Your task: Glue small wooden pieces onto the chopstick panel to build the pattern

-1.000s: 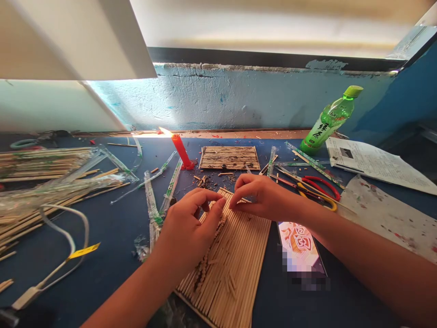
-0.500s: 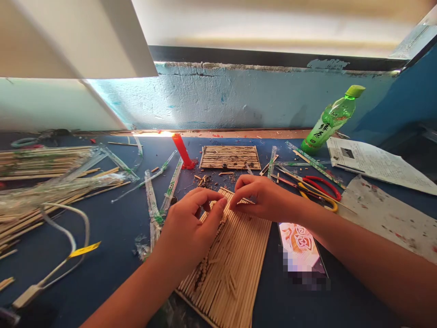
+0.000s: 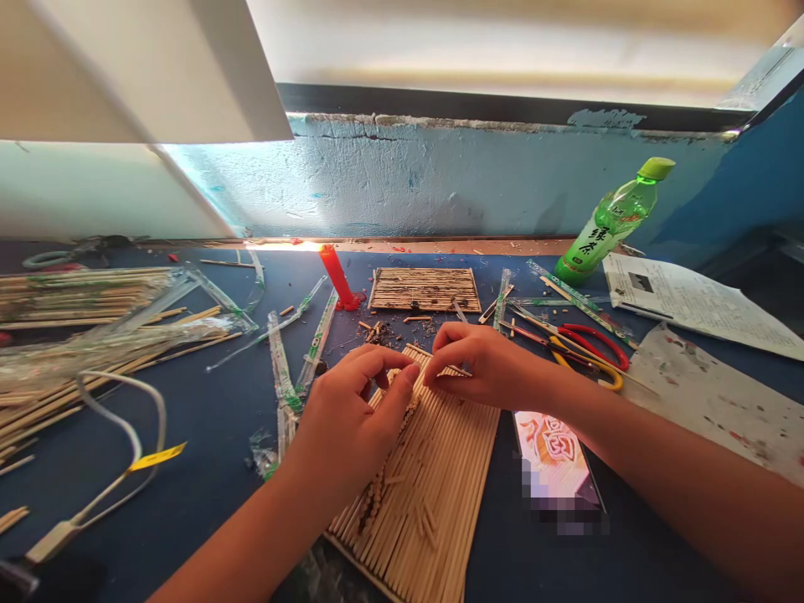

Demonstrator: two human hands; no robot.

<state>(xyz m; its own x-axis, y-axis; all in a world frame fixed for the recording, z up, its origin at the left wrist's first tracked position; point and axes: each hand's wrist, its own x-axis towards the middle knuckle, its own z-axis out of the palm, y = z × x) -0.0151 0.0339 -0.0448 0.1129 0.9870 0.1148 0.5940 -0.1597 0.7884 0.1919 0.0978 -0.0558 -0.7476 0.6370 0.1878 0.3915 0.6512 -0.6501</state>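
A panel of pale wooden sticks laid side by side [image 3: 440, 469] lies on the blue table below my hands. Small cut stick pieces [image 3: 425, 523] rest loose on it, and a beaded-looking row of short pieces [image 3: 375, 494] runs along its left part. Over the panel's upper left, my left hand [image 3: 368, 394] has thumb and forefinger pinched together; anything between them is too small to name. My right hand [image 3: 468, 360] is close beside it on the right, fingers curled in a pinch, and whatever it grips is hidden.
A lit red candle [image 3: 337, 278] stands behind, beside a smaller stick panel [image 3: 425, 289]. Red and yellow scissors [image 3: 596, 347], a phone [image 3: 556, 461], papers [image 3: 703, 297] and a green bottle [image 3: 609, 226] are right. Sticks [image 3: 81, 293] and a white cable [image 3: 157, 410] lie left.
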